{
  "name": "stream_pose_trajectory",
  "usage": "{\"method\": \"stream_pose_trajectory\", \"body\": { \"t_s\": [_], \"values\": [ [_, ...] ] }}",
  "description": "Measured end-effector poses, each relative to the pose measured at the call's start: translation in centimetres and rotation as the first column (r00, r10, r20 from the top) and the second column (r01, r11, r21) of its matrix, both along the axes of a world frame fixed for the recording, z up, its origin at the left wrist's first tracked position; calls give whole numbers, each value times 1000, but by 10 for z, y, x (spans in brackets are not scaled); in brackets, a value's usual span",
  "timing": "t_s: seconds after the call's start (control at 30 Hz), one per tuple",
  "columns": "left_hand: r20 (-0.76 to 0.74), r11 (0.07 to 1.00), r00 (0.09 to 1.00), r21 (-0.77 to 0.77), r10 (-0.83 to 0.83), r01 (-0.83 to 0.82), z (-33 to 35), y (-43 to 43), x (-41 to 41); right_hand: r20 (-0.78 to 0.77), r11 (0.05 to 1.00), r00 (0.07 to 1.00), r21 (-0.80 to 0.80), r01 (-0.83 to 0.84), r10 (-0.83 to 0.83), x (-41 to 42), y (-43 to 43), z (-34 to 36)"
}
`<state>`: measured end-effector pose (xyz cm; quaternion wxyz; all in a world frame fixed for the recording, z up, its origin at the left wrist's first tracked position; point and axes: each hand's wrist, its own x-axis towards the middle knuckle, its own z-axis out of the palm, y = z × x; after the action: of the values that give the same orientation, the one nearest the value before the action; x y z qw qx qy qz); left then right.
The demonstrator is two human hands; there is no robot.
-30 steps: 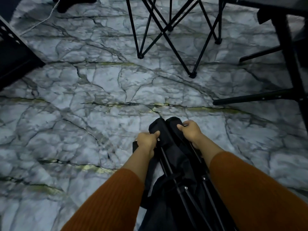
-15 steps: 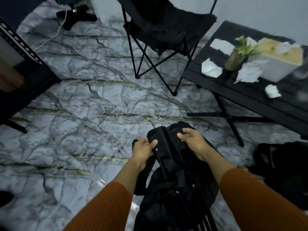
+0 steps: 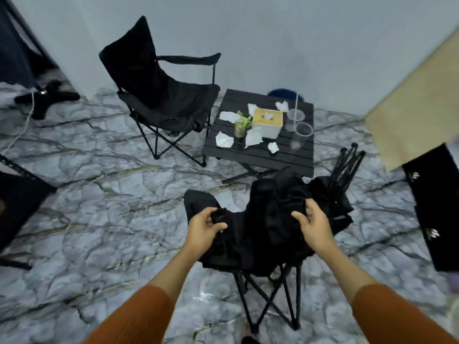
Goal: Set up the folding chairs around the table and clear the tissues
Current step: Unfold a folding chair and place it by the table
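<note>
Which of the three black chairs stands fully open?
The open chair left of the table. The left hand and right hand hold the half-open chair; the folded chair lies right of the table.

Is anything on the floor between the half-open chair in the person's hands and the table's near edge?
Nothing visible directly between the half-open chair and the table; a folded chair lies just right of that gap.

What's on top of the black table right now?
Several crumpled tissues, a tissue box, a small potted plant and two clear cups. The half-open chair covers the near corner of the table, so anything there is hidden.
</note>
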<state>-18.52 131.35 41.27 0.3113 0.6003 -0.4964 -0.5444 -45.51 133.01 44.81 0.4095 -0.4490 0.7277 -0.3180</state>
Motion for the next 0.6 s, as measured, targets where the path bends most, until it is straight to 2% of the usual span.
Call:
{"method": "stream_pose_trajectory", "body": {
  "t_s": [0.1, 0.2, 0.3, 0.4, 0.5, 0.6],
  "values": [
    [129, 991, 990, -121, -47, 63, 42, -1, 28, -41, 982, 983, -61, 179, -181, -37, 24, 32],
    [258, 982, 966, -187, 16, 34, 70, -3, 75, -47, 958, 961, -105, 266, -272, -61, 46, 57],
    [395, 971, 919, -211, -18, 109, 79, 9, 102, -33, 968, 972, -96, 230, -234, -58, 78, 58],
    [451, 978, 892, -174, -25, 116, 64, 31, 104, -64, 972, 972, -86, 219, -225, -49, 119, 31],
    [553, 984, 831, -110, -57, 140, 40, 58, 109, -123, 993, 986, 6, 116, -114, -39, 160, -3],
    [633, 988, 773, -94, -35, 121, 30, 76, 111, -196, 1000, 980, 22, 20, -15, -21, 181, -19]
  ]
}}
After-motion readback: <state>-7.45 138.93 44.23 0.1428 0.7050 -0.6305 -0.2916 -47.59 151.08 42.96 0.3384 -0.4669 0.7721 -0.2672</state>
